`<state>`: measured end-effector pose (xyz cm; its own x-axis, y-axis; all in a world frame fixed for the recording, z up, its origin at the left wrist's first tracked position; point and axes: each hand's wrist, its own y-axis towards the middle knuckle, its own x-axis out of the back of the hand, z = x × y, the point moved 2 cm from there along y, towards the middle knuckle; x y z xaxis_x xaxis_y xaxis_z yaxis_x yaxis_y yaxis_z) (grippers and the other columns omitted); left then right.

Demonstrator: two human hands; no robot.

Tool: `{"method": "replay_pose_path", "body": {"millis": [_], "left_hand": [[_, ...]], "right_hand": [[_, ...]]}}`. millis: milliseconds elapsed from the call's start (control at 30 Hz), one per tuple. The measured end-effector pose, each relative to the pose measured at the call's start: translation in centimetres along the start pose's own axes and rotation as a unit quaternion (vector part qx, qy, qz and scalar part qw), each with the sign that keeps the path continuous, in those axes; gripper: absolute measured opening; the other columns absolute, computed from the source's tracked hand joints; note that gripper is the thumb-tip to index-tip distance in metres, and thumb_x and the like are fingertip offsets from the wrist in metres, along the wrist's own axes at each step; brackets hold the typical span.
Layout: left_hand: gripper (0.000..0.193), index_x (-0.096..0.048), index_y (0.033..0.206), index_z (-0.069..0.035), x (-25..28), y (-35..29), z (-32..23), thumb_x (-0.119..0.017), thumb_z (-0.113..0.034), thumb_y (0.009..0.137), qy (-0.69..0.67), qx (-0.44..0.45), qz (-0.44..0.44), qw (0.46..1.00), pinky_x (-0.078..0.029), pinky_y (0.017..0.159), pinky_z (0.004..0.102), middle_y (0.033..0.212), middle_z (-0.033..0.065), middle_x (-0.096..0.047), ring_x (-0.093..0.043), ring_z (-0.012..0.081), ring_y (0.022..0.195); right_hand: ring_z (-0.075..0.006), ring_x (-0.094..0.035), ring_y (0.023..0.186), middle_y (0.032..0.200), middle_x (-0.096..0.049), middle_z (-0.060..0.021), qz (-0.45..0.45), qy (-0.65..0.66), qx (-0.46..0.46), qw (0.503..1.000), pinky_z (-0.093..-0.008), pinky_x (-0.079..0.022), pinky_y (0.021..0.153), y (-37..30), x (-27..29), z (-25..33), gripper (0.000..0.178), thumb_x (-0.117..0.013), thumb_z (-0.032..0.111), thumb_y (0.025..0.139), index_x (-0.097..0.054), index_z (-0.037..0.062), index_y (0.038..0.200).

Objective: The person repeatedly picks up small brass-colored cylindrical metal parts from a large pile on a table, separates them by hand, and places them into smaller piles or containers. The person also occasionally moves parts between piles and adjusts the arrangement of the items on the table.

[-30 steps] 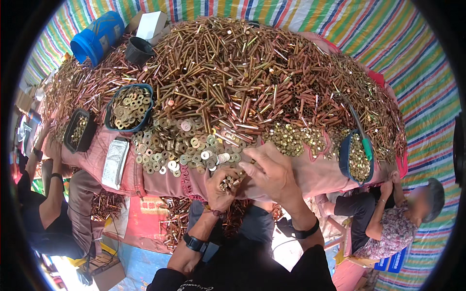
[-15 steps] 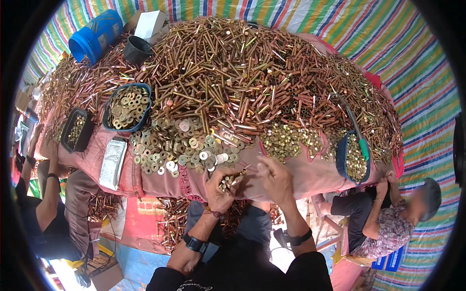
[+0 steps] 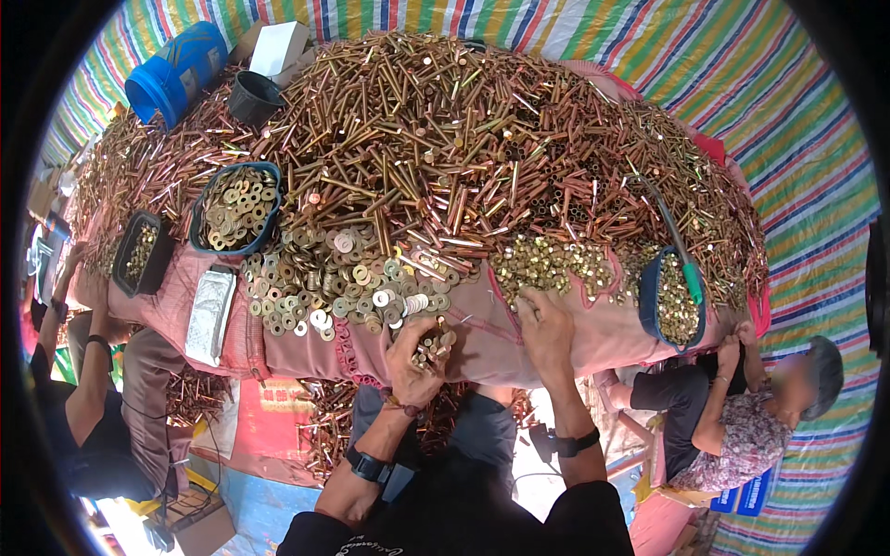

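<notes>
My left hand (image 3: 416, 363) is closed around a bunch of brass-coloured bolts (image 3: 436, 347), their ends showing at the finger side. My right hand (image 3: 547, 335) is at the near edge of a heap of small yellowish nuts (image 3: 547, 262), fingers bent and fingertips together. Whatever is between those fingertips is too small to make out. Left of the nuts, beyond my left hand, lies a spread of flat round washers (image 3: 357, 278). Behind both heaps rises a large mound of coppery rods and tubes (image 3: 436, 139).
A blue tub of washers (image 3: 278, 208), a dark tray of nuts (image 3: 120, 269) and a silver packet (image 3: 211, 315) stand left. At right, a blue tub of nuts (image 3: 647, 315) sits by a green-handled tool (image 3: 692, 283). People sit at both sides. A blue bucket (image 3: 176, 74) lies far left.
My right hand has moved forward, away from beside my left hand, to the edge of the nut heap. My left hand keeps its bunch of bolts, turned slightly.
</notes>
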<state>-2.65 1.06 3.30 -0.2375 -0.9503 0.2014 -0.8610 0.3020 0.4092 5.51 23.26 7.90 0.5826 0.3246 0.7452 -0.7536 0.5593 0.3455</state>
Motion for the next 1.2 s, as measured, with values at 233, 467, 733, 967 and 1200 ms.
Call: {"method": "replay_pose_path", "body": {"millis": [233, 467, 733, 967, 1200], "left_hand": [[0.036, -0.068, 0.119, -0.006, 0.3, 0.3, -0.5, -0.082, -0.014, 0.087, 0.025, -0.024, 0.014, 0.999, -0.047, 0.099, 0.0402, 0.108, 0.0113, -0.075, -0.072, 0.0290, 0.101], [0.036, -0.070, 0.119, -0.009, 0.6, 0.4, -1.2, -0.081, -0.016, 0.085, 0.022, -0.042, 0.071, 0.996, -0.043, 0.107, 0.0443, 0.110, 0.0104, -0.075, -0.071, 0.0327, 0.105], [0.038, -0.068, 0.119, -0.010, 0.5, 0.1, -0.3, -0.081, -0.014, 0.083, 0.033, -0.010, 0.073, 0.997, -0.043, 0.104, 0.0432, 0.104, 0.0085, -0.074, -0.071, 0.0299, 0.100], [0.032, -0.062, 0.104, -0.009, 0.4, 0.2, 0.2, -0.082, -0.007, 0.079, 0.003, -0.036, 0.083, 0.996, -0.048, 0.095, 0.0405, 0.103, 0.0074, -0.073, -0.071, 0.0297, 0.097], [0.027, -0.068, 0.104, -0.005, 0.3, 0.5, 0.4, -0.076, -0.004, 0.078, -0.023, -0.075, 0.078, 0.994, -0.052, 0.080, 0.0434, 0.098, 0.0126, -0.072, -0.069, 0.0349, 0.088]], "right_hand": [[-0.0406, -0.067, 0.087, 0.093, -0.065, -0.0186, 0.048, -0.071, 0.040, 0.996, -0.0491, -0.052, 0.075, 2.5, -1.1, 0.6, 0.021, -0.074, 0.020, 0.096, -0.076, 0.0059, 0.112], [-0.0406, -0.067, 0.086, 0.095, -0.065, -0.0167, 0.043, -0.058, 0.050, 0.996, -0.0508, -0.052, 0.075, 2.8, -0.9, -0.3, 0.017, -0.072, 0.022, 0.098, -0.073, 0.0058, 0.104], [-0.0410, -0.066, 0.088, 0.097, -0.063, -0.0183, 0.093, -0.087, 0.043, 0.991, -0.0522, -0.051, 0.077, 2.4, -0.2, 0.1, 0.024, -0.071, 0.021, 0.098, -0.073, 0.0089, 0.119], [-0.0423, -0.064, 0.088, 0.097, -0.062, -0.0194, 0.101, -0.106, 0.059, 0.987, -0.0527, -0.051, 0.077, 2.9, -0.9, -0.3, 0.024, -0.070, 0.019, 0.097, -0.071, 0.0070, 0.117], [-0.0255, -0.073, 0.084, 0.107, -0.070, -0.0128, 0.105, 0.112, -0.033, 0.988, -0.0358, -0.058, 0.072, 2.5, -1.0, 0.1, 0.019, -0.070, 0.009, 0.099, -0.069, -0.0012, 0.115]]}}
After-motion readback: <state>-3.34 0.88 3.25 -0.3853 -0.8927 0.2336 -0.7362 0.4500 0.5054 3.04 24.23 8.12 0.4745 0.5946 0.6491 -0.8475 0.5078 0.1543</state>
